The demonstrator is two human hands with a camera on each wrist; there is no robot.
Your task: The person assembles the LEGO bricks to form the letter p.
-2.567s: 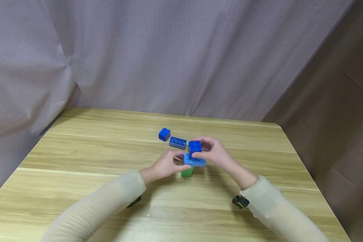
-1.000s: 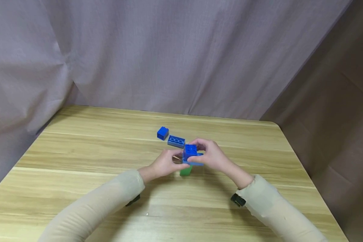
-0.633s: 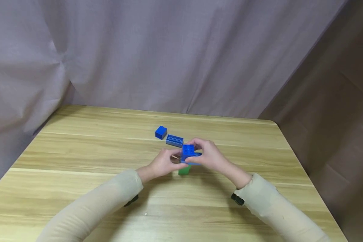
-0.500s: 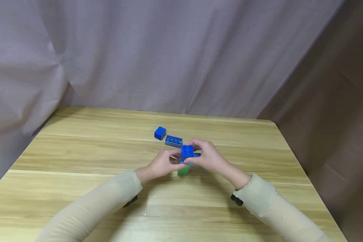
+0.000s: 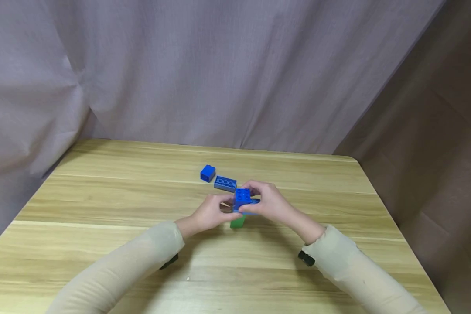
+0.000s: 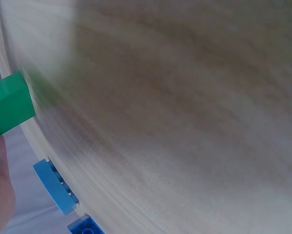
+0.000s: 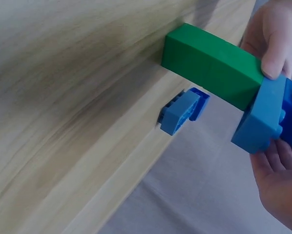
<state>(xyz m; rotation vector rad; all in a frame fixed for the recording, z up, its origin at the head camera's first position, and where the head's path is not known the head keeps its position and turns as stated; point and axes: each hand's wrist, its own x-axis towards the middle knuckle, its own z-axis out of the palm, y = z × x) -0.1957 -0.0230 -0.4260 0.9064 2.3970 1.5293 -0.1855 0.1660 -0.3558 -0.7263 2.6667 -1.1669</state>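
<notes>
our left fingers (image 7: 274, 59) clasp the upright green block (image 7: 212, 66) over the worktop (image 5: 141, 174), where it meets the light blue brick (image 7: 263, 117); our right fingers (image 5: 249, 208) pinch the dark blue brick (image 5: 242, 195) on top.

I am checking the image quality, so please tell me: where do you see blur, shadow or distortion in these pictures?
Head view: mostly clear, soft shadows on the table. Left wrist view: hazy, table grain smeared, table edge bowed, a green tint beside the green piece. Right wrist view: green piece's edges clearer, a broad shadow across the table.
</notes>
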